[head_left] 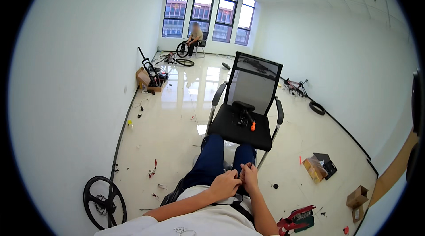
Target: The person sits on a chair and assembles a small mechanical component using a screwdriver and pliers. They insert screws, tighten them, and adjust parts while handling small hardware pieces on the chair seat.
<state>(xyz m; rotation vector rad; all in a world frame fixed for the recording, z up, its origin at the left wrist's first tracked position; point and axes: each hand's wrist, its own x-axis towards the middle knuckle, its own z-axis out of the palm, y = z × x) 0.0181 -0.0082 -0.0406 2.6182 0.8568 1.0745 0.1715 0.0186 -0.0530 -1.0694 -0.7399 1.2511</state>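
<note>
I sit with my legs in blue trousers stretched toward a black mesh office chair. My left hand and my right hand meet over my lap, fingers curled together around a small dark part that is mostly hidden between them. A thin dark piece sticks up from my right hand's fingers. On the chair seat lie a black bicycle saddle with its fittings and a small orange-handled tool.
A black wheel leans on the left wall. A red tool lies on the floor at my right, with cardboard boxes and a bag beyond. Another person sits by the far windows with a tyre. Small parts litter the glossy floor.
</note>
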